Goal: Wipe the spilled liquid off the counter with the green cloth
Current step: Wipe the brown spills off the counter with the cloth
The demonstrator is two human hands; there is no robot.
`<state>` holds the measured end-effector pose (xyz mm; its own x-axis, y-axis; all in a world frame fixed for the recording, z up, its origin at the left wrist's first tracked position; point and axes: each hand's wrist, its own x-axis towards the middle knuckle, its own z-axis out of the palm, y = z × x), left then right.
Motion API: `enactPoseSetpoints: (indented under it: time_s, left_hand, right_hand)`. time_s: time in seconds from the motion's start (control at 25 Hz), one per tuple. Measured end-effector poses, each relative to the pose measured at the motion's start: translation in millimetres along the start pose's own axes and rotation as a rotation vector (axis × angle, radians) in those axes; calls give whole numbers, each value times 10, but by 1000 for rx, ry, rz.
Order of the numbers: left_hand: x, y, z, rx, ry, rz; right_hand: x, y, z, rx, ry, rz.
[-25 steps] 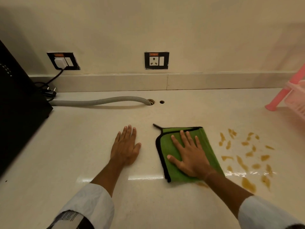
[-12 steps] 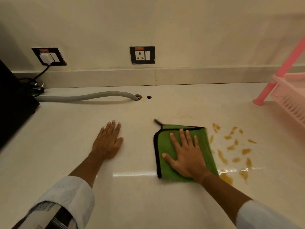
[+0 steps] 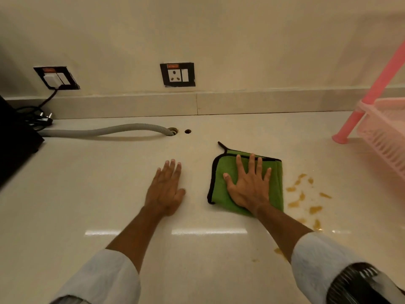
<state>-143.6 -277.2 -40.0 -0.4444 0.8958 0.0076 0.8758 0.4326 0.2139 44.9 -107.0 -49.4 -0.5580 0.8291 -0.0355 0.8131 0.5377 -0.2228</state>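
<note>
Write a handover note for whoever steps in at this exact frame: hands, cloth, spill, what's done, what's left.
Left hand: flat on the bare counter, holding nothing.
Right hand: spread flat, pressing the folded green cloth.
Spilled liquid: brownish drops just right of the cloth's edge, a few more nearer the right sleeve.
Done: cloth placed beside the spill.
Left: wipe rightward over all drops.

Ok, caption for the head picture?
Right hand presses folded green cloth beside brown spilled drops; left hand flat.
</note>
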Motion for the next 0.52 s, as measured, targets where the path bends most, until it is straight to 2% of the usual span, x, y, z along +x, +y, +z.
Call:
enactPoseSetpoints:
  time_s: [0.12,0.32,0.36,0.52]
  left_hand:
    - [-13,246,174,5,-29,25]
    - [-42,309,246,28,-31,13]
    - [-46,310,245,26,-23,8]
    - [-42,319,256,24,-8,-1]
  right_hand:
    - [231,-37,-32,-29,-85,28]
    - [243,148,-38,-134,-81,-318]
    - [229,181,-24,-135,-77,-338]
    - [409,-41,8,-52,-61,-83]
